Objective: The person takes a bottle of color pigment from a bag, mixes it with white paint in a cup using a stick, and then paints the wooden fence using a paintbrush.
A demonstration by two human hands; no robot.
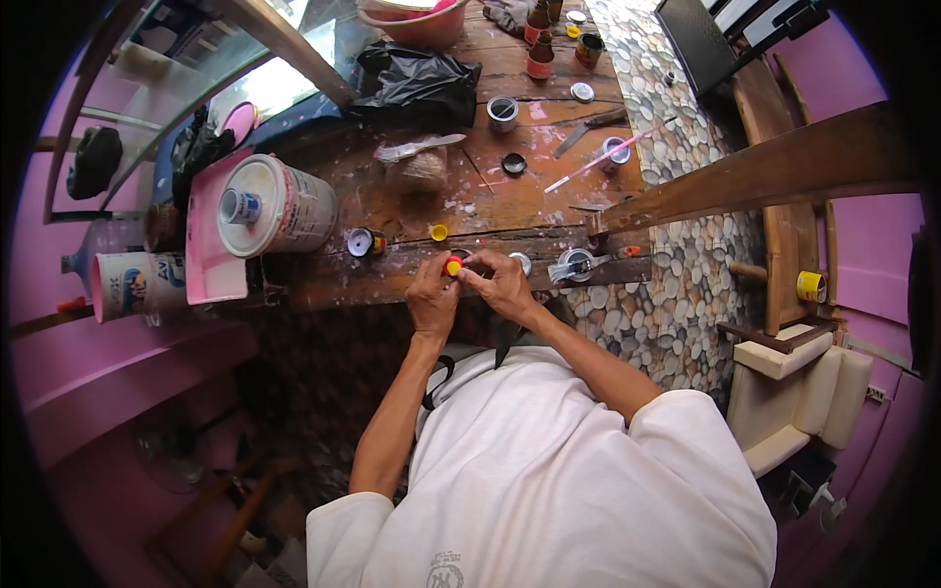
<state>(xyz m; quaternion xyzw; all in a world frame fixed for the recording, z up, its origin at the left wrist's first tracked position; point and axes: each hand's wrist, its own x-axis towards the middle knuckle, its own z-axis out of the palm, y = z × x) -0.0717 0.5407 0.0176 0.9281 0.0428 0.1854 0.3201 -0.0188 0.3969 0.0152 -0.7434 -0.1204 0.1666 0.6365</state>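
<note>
At the table's front edge my left hand (431,296) is closed around a small red-and-yellow container (454,265), which may be a little paint tin or tube; its exact kind is unclear. The fingertips of my right hand (501,287) pinch the same container from the other side. Just beyond it lies a yellow cap (439,232). To the left a small open paint tin (366,242) rests on its side or tilted. A silvery lidded tin (575,266) stands right of my hands, with a brush lying close to it.
A paint-smeared wooden table (549,220) carries a white bucket (304,211), a pink paint tray (211,250), a black plastic bag (417,80) and a grey paint tin (503,114). A long pink-handled brush (608,157) lies across another tin. Brown bottles (540,57) stand farther back.
</note>
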